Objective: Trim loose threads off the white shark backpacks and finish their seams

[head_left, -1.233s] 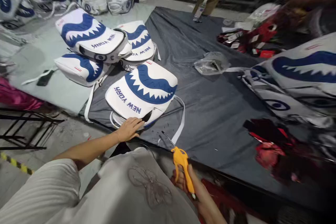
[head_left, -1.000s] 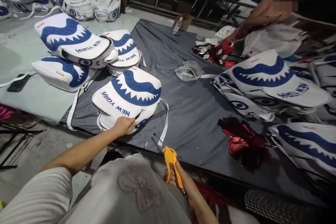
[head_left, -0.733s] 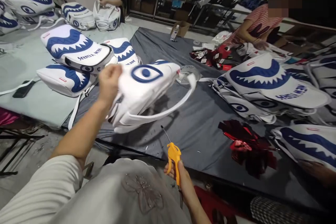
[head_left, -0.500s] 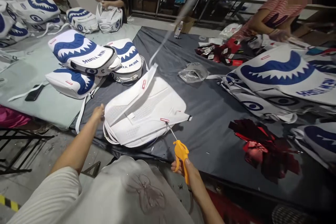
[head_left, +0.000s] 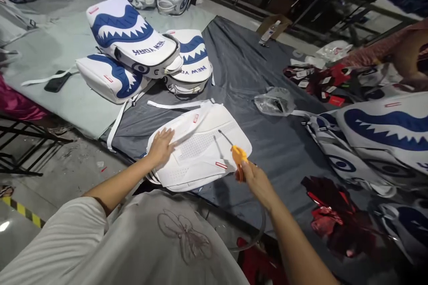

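A white backpack (head_left: 230, 120) lies on the dark table cover with its back panel and shoulder straps up. My left hand (head_left: 161, 148) rests on the near-left part of one padded strap, fingers stretched out over it. In my right hand (head_left: 256, 180) is an orange air blow gun (head_left: 239, 155) with a thin dark nozzle. Its tip is over the perforated back panel, pointing up and left. A clear hose hangs below the gun. A white webbing strap (head_left: 180, 105) stretches across the table beyond the bag.
Beyond it are stacked white backpacks (head_left: 130, 31) with blue shark-mouth prints; more backpacks (head_left: 384, 129) lie at right. A clear plastic bag (head_left: 276, 101), dark red scraps (head_left: 334, 218), a phone (head_left: 57, 81) and a bottle (head_left: 269, 33) are around. A co-worker's arm (head_left: 406, 60) shows at right.
My left hand has moved from the bag's left edge onto the strap. The raised webbing has dropped to the table. The blow gun has moved forward over the back panel. My view has shifted.
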A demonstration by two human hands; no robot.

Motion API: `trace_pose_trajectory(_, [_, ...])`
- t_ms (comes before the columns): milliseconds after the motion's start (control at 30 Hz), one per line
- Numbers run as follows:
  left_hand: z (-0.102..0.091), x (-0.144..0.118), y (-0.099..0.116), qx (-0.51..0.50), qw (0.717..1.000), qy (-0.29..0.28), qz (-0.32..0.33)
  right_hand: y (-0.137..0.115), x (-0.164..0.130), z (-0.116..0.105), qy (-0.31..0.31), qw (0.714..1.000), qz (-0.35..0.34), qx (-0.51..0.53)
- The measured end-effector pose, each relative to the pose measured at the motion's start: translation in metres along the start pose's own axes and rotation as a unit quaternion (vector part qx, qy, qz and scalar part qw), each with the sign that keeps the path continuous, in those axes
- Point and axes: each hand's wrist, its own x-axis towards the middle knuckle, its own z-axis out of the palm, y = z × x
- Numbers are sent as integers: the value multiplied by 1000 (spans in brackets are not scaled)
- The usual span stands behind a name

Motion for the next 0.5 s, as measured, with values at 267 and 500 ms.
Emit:
trace_pose_trajectory(267, [-10,16,-33,-215,966,-112,-92,-28,42,2,-48,992,40,-113])
trace_pose_trajectory(500, [-5,28,-37,-231,969,-75,-49,-55,21,5,-58,986,23,-152])
